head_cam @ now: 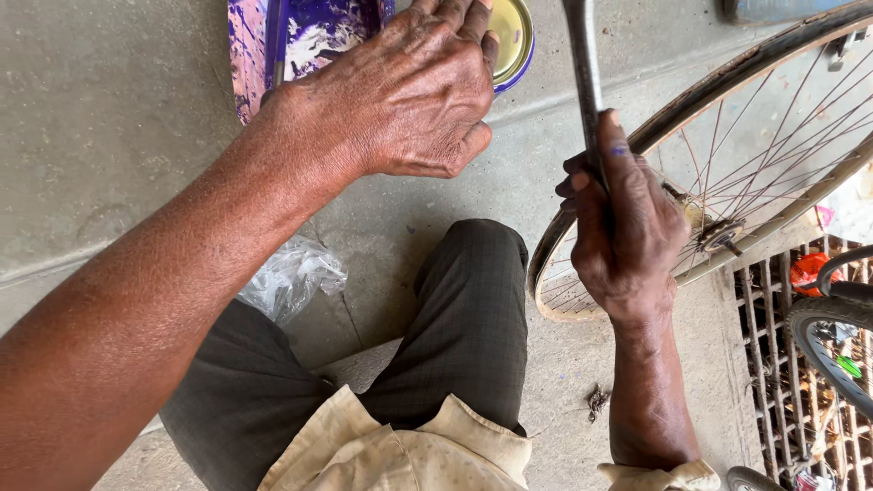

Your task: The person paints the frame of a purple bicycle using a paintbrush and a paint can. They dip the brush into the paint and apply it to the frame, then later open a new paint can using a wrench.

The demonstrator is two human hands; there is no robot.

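Note:
My right hand (626, 227) is closed around a grey metal bar (582, 64) that rises out of the top of the view, its thumb laid along the bar. Just beside it stands a bicycle wheel (755, 155) with thin spokes and a hub. My left hand (409, 91) reaches forward with its fingers curled down, over a purple-stained tray (309, 36) and touching the edge of a round yellow tin lid (512, 36). What the left fingertips hold is hidden. My knee in dark trousers (464, 318) lies between the two arms.
A crumpled clear plastic bag (291, 277) lies on the concrete floor by my left leg. A rusty metal drain grate (791, 364) sits at the right, with a second tyre (837, 345) over it and litter below.

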